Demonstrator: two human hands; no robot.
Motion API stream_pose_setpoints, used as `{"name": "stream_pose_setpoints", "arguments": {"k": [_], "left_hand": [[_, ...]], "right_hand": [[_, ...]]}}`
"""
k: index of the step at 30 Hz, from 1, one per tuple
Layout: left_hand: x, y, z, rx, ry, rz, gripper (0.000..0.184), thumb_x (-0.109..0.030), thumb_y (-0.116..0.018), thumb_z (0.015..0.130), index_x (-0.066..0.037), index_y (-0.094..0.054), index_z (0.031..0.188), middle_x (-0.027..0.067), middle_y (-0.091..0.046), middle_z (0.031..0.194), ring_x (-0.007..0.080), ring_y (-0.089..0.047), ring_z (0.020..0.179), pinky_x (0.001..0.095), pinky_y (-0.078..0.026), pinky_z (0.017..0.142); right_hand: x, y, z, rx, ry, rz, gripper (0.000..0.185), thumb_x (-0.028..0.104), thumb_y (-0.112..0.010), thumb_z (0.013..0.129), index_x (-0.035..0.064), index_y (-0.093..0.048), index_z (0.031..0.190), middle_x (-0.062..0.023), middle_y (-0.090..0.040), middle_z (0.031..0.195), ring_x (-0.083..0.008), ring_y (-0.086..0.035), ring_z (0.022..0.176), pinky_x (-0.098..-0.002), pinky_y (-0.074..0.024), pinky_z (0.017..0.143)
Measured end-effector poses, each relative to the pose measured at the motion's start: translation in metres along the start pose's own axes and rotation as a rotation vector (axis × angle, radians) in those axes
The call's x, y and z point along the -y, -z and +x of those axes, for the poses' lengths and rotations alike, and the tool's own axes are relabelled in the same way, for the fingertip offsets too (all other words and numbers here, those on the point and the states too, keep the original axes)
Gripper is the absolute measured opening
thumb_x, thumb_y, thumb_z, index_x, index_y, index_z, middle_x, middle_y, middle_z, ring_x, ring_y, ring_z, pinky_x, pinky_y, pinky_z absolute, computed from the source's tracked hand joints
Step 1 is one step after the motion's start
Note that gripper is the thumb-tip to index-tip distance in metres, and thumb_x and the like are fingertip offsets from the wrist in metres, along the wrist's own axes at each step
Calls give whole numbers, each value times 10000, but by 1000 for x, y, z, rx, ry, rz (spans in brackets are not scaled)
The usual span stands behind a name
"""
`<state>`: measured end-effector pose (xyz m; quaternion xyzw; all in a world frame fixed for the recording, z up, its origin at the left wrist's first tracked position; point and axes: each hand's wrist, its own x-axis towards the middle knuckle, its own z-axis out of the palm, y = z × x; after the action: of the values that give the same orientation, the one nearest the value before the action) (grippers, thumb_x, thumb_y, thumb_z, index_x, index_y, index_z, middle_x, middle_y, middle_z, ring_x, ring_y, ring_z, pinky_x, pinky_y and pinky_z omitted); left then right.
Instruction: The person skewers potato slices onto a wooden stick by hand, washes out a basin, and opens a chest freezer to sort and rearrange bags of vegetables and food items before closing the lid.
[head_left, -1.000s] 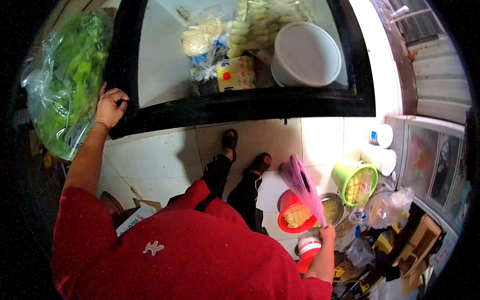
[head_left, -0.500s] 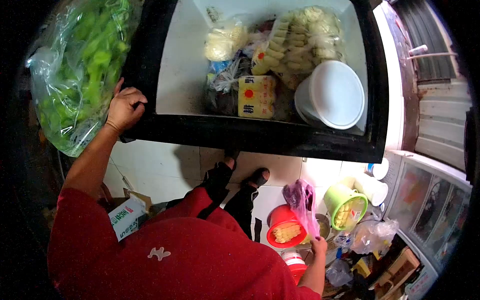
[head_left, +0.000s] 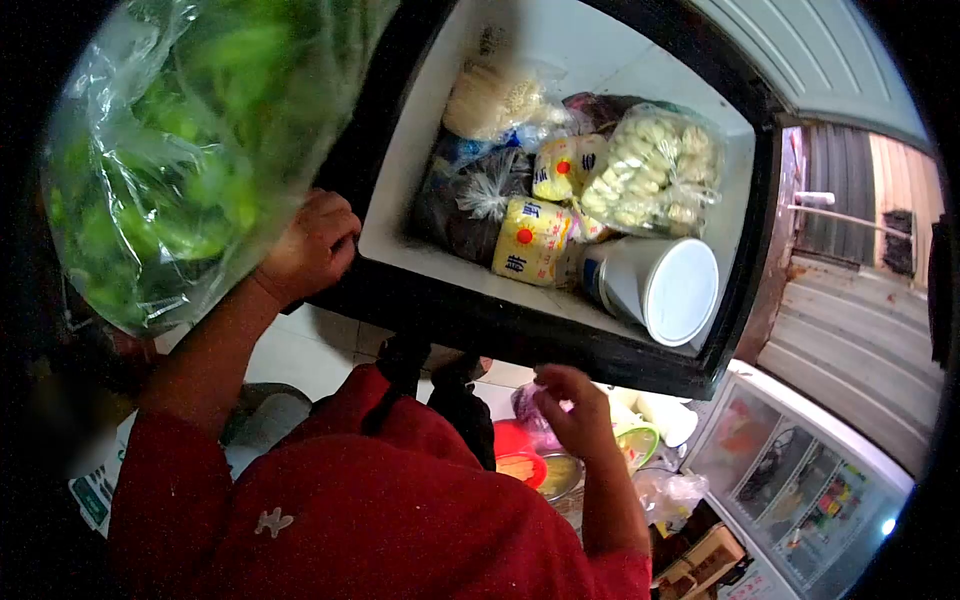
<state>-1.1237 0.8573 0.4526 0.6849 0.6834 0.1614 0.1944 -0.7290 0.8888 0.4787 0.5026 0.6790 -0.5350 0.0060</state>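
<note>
My left hand [head_left: 312,248] is closed at the front left corner of the chest freezer [head_left: 430,300], its fingers curled on the black rim. Right beside it is a large clear plastic bag of green vegetables [head_left: 170,190], partly hiding the freezer's left side. My right hand [head_left: 580,408] hangs in front of the freezer with thumb and fingers apart and nothing in it. Below it lies a pink bag with purple contents [head_left: 538,412], partly hidden by the hand. Inside the freezer are yellow-white printed packets [head_left: 533,240], a bag of pale food pieces [head_left: 655,170] and a white lidded tub [head_left: 680,292].
On the floor stand a red bucket [head_left: 515,440], a metal bowl [head_left: 562,476] and a green-rimmed bucket [head_left: 640,440]. A glass-fronted cabinet [head_left: 800,490] is on the right, beside a cardboard box [head_left: 705,560]. Corrugated metal wall [head_left: 850,340] rises behind it.
My right hand has let go of the pink bag and risen toward the freezer's front edge. The view has shifted, so the freezer appears tilted and the bag of greens larger. My left hand stays at the corner.
</note>
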Motion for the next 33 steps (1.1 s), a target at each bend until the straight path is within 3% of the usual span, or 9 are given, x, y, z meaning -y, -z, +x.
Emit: {"name": "stream_pose_setpoints", "arguments": {"k": [3, 5, 8, 10, 13, 19, 21, 25, 33], "left_hand": [[27, -28, -10, -106, -90, -135, 184, -48, -613, 681, -61, -575, 860, 128, -552, 932, 339, -512, 942, 451, -402, 867], [29, -37, -15, -135, -45, -124, 186, -17, -613, 671, -63, -573, 847, 118, -547, 921, 340, -507, 938, 451, -404, 848], [28, -47, -21, -222, -40, -136, 220, 8, -616, 661, -55, -565, 865, 127, -543, 870, 333, -524, 878, 439, -424, 795], [19, -35, -12, -254, -94, -39, 235, -6, -624, 662, -48, -556, 883, 133, -530, 812, 325, -530, 799, 418, -446, 705], [16, -17, -8, -272, -56, -28, 243, -5, -623, 663, -52, -563, 894, 133, -537, 841, 331, -533, 823, 431, -441, 730], [23, -44, -30, -324, 25, -40, 269, -3, -621, 669, -63, -585, 928, 133, -560, 930, 346, -540, 893, 469, -425, 805], [24, -52, -42, -335, 57, -39, 278, -3, -621, 671, -67, -592, 940, 133, -568, 960, 351, -542, 917, 482, -419, 829], [22, -66, -59, -347, 123, -36, 298, -2, -620, 674, -75, -606, 962, 133, -583, 1020, 362, -546, 964, 508, -409, 879], [1, -72, -63, -291, 258, -63, 271, -20, -606, 698, -81, -602, 962, 123, -576, 1025, 354, -537, 959, 504, -400, 873]], "right_hand": [[15, 8, 61, -112, 176, -244, 239, 76, -638, 800, 30, -616, 1034, -105, -664, 896, -173, -643, 794, -289, -502, 730], [21, 11, 104, -52, 138, -266, 249, 106, -634, 797, 26, -616, 1032, -106, -663, 873, -187, -639, 795, -296, -497, 742], [12, -2, 160, -4, 98, -327, 279, 123, -639, 795, 24, -608, 1054, -137, -653, 928, -224, -646, 830, -319, -500, 755], [-6, -12, 193, 101, 124, -449, 271, 180, -627, 778, 75, -612, 1027, -186, -612, 1022, -360, -581, 971, -422, -463, 873], [-20, -25, 234, 167, 250, -760, 286, 207, -627, 767, 62, -614, 1014, -188, -606, 1046, -375, -563, 1004, -439, -448, 904], [-35, -48, 303, 303, 39, -717, 380, 204, -637, 758, 68, -600, 1111, -203, -562, 1120, -377, -543, 1035, -438, -439, 894], [-37, -52, 321, 215, 219, -618, 372, 202, -630, 767, 53, -601, 1106, -210, -559, 1106, -378, -543, 1030, -441, -443, 888], [-35, -56, 369, 129, 130, -574, 348, 178, -626, 785, -18, -598, 1071, -237, -577, 1065, -363, -557, 1026, -440, -455, 882], [-33, -56, 453, 91, -59, -535, 435, 173, -654, 784, -10, -544, 1164, -227, -537, 1125, -363, -551, 1018, -452, -480, 840]]}}
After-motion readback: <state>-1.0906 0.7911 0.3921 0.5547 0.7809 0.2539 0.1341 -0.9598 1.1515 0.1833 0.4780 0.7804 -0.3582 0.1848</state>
